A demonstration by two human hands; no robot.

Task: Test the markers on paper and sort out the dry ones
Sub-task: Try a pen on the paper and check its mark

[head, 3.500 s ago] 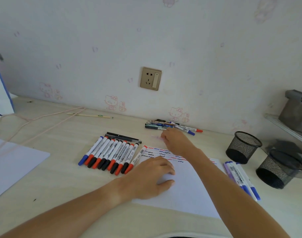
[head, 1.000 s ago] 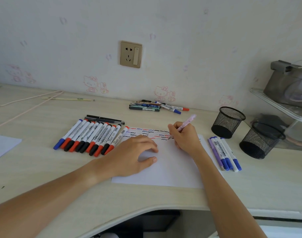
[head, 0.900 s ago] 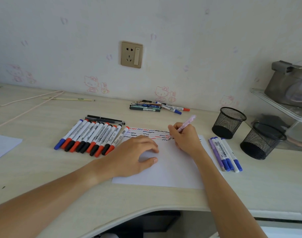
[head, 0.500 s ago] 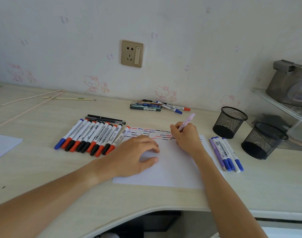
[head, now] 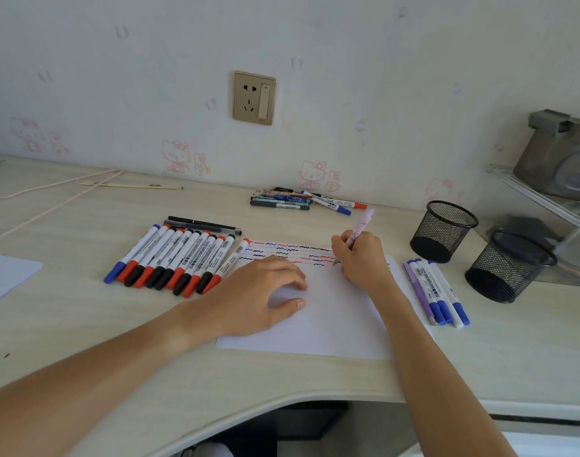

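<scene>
A white paper sheet (head: pixel 328 321) lies on the desk, its top edge filled with rows of red, blue and black squiggles (head: pixel 288 251). My right hand (head: pixel 361 258) grips a pink pen (head: pixel 360 225) with its tip down on the paper beside the squiggles. My left hand (head: pixel 259 291) rests flat on the sheet, fingers spread, holding nothing. A row of several markers (head: pixel 176 258) with blue, red and black caps lies left of the paper. Several blue and purple markers (head: pixel 435 291) lie to its right. A small pile of pens (head: pixel 298 201) sits by the wall.
Two black mesh cups (head: pixel 442 230) (head: pixel 509 267) stand at the right, with a clear shelf (head: pixel 545 206) behind them. Two black pens (head: pixel 203 225) lie behind the marker row. Another sheet (head: pixel 5 275) lies at the far left. The desk's curved front edge (head: pixel 282 395) is near me.
My right hand came back from the far pile with the pink pen and set its tip on the paper. Over the last second the tip has crept slightly right; my left hand stayed put.
</scene>
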